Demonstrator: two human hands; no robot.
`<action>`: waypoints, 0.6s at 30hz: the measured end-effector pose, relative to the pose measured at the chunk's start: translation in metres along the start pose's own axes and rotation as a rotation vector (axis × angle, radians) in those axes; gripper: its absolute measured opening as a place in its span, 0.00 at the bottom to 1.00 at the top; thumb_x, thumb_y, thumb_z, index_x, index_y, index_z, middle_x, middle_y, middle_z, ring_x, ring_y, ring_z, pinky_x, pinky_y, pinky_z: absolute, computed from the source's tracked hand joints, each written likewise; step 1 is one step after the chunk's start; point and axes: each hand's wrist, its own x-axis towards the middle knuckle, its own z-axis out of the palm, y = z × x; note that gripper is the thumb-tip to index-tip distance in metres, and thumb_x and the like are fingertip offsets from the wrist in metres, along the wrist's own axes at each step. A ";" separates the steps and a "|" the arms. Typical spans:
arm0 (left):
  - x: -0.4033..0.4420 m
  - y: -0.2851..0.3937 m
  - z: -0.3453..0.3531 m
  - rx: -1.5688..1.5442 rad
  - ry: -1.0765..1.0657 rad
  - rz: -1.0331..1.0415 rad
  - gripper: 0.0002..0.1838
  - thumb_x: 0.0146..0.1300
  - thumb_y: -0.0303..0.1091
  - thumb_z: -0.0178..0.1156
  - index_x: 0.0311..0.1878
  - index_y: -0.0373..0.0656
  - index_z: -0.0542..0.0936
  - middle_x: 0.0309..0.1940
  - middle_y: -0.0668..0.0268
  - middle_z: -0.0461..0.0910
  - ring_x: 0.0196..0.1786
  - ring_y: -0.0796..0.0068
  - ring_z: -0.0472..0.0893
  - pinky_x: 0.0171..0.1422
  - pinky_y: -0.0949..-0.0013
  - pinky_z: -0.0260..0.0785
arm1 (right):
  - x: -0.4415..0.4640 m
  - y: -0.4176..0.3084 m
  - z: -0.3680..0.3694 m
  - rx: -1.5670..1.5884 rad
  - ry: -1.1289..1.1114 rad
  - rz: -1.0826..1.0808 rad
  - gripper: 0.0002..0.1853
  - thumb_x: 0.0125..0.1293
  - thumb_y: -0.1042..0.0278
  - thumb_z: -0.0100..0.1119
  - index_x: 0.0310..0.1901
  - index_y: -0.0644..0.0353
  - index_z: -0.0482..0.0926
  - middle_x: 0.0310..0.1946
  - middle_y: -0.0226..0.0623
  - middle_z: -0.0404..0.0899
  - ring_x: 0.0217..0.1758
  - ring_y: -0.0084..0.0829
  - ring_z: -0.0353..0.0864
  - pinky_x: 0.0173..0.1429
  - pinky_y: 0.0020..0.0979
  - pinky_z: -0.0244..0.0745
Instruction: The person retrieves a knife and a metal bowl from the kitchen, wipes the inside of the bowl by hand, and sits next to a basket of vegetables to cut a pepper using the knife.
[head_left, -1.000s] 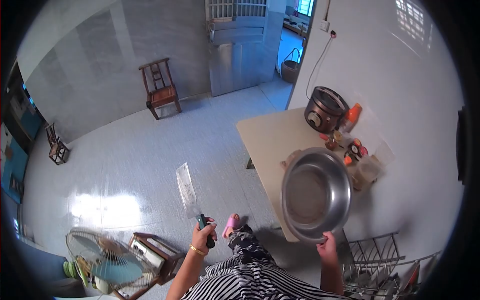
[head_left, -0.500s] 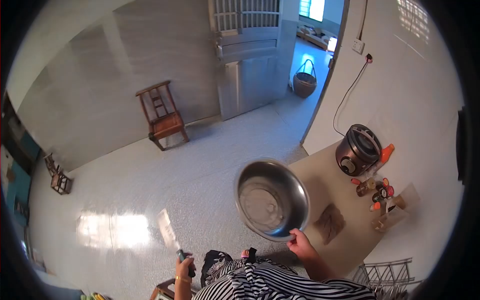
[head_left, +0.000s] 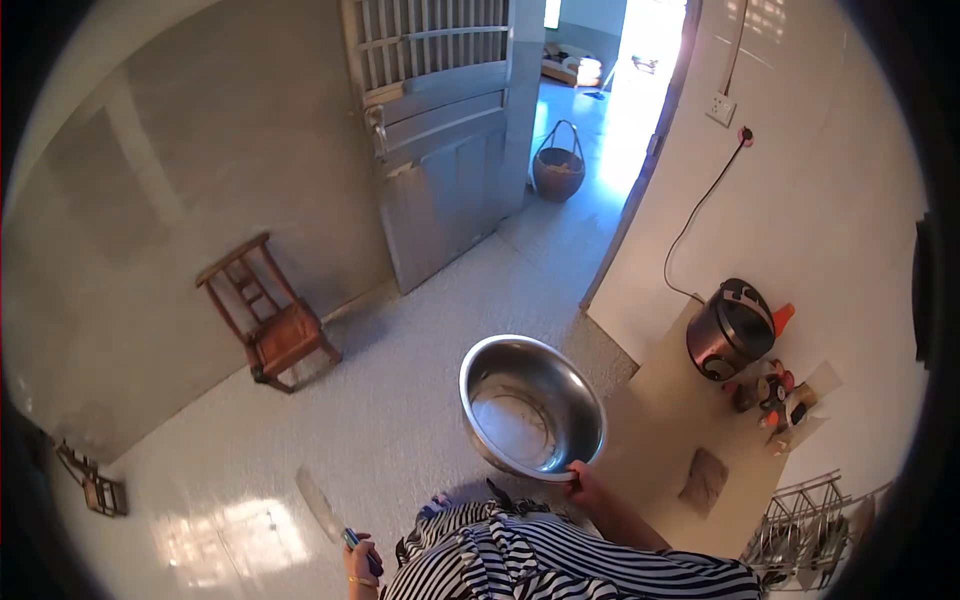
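My left hand [head_left: 363, 558], low in the view, is closed round the dark handle of a knife [head_left: 318, 503]. Its broad blade points up and away over the floor. With my right hand [head_left: 578, 483] I grip the near rim of a shiny metal basin [head_left: 583, 397], thumb over the edge. The basin is tilted so that its inside faces me, and no contents can be made out in it. It hangs in front of my striped top, beside the counter.
On the right, a counter [head_left: 640, 420] holds a rice cooker [head_left: 733, 330], several condiment bottles [head_left: 775, 390], a brown flat packet [head_left: 704, 482] and a metal rack [head_left: 800, 515]. A wooden chair [head_left: 280, 335] stands by the wall. Beyond the open door [head_left: 440, 180] is a basket [head_left: 558, 172].
My view has turned right and closer to the doorway, so the chair and door sit further left. Both hands keep their hold on the knife and basin.
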 end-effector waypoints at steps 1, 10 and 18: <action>0.033 0.023 0.010 0.078 -0.081 0.022 0.11 0.41 0.26 0.52 0.32 0.35 0.71 0.10 0.66 0.65 0.09 0.76 0.66 0.13 0.76 0.59 | 0.017 -0.001 0.005 0.108 0.005 0.043 0.08 0.47 0.70 0.51 0.18 0.55 0.62 0.11 0.30 0.61 0.10 0.25 0.61 0.12 0.22 0.60; 0.204 0.192 0.231 0.383 -0.524 0.051 0.10 0.41 0.26 0.54 0.31 0.37 0.73 0.15 0.70 0.67 0.15 0.82 0.66 0.18 0.78 0.60 | 0.080 -0.059 0.076 0.286 0.066 -0.007 0.08 0.44 0.71 0.52 0.17 0.53 0.63 0.09 0.28 0.60 0.07 0.25 0.57 0.09 0.21 0.55; 0.292 0.208 0.410 0.583 -0.771 -0.027 0.14 0.39 0.26 0.54 0.34 0.36 0.75 0.16 0.69 0.70 0.16 0.80 0.68 0.22 0.77 0.64 | 0.168 -0.210 0.172 0.209 0.151 -0.088 0.05 0.45 0.70 0.51 0.19 0.54 0.65 0.12 0.30 0.65 0.09 0.25 0.60 0.09 0.21 0.55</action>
